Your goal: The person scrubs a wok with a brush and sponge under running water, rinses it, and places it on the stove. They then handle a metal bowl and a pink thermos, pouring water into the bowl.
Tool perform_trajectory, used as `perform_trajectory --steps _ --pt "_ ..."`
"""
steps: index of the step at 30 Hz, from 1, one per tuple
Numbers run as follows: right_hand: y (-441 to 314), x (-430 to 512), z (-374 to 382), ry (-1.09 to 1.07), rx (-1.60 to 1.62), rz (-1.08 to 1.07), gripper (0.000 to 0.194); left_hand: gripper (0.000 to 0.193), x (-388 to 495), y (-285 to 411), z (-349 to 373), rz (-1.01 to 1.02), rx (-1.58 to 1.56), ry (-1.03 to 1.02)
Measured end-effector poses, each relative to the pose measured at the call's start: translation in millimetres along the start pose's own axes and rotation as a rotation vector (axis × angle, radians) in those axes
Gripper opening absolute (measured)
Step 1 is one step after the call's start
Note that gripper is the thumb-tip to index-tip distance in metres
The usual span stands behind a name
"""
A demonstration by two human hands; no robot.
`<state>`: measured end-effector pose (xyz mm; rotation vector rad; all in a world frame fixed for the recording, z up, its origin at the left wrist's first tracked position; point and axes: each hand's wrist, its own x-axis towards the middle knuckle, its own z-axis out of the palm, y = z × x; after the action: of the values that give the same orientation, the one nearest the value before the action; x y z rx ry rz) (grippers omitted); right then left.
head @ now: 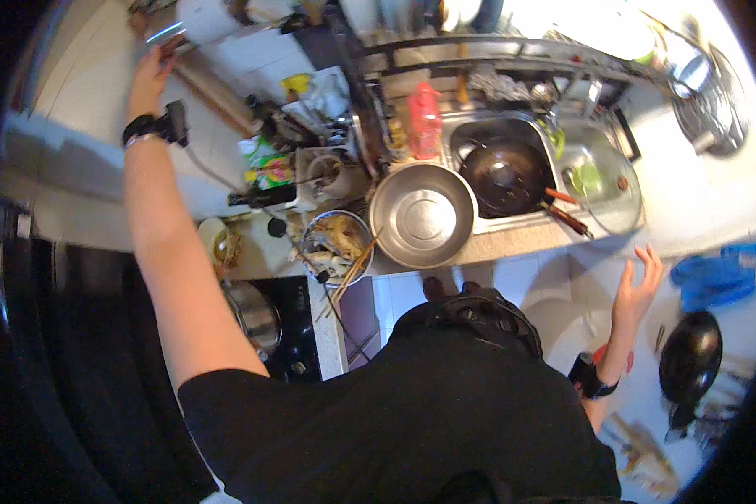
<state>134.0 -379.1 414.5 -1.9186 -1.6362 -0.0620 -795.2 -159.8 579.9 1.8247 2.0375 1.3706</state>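
My left hand [151, 72] is stretched far out to the upper left, its fingers at a small shiny-edged object [167, 33]; whether they grip it is unclear. My right hand [636, 286] is raised off the counter's right side, fingers apart and holding nothing. Between them, a round steel basin [425, 214] sits by the sink. Left of it, a blue-rimmed bowl [337, 246] holds pale food that looks like poultry, with wooden chopsticks [353, 272] across its edge. A dark wok [507, 173] lies in the left sink bowl.
A glass lid [614, 195] overlaps the right sink bowl. A red pump bottle [424, 123] stands behind the basin. A steel pot [252, 318] is on the black cooktop [297, 334]. A dark rack [510, 47] spans the sink's back. Blue plastic bags [718, 277] lie at right.
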Motion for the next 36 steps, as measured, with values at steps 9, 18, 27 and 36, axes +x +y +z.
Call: perform_trajectory --steps 9,18,27,36 --pt "0 -3 0 -0.019 0.087 -0.005 0.023 0.055 -34 44 -14 -0.02 -0.336 0.091" --pt "4 1 26 -0.103 0.176 -0.068 0.02 0.04 -119 77 18 -0.076 -0.481 0.752" --pt "-1 -2 42 -0.27 0.256 -0.056 0.02 0.03 -334 214 146 -0.076 -0.312 0.91" --pt "-72 20 61 -0.66 0.89 0.059 0.045 0.005 -440 283 261 0.238 0.003 0.073"
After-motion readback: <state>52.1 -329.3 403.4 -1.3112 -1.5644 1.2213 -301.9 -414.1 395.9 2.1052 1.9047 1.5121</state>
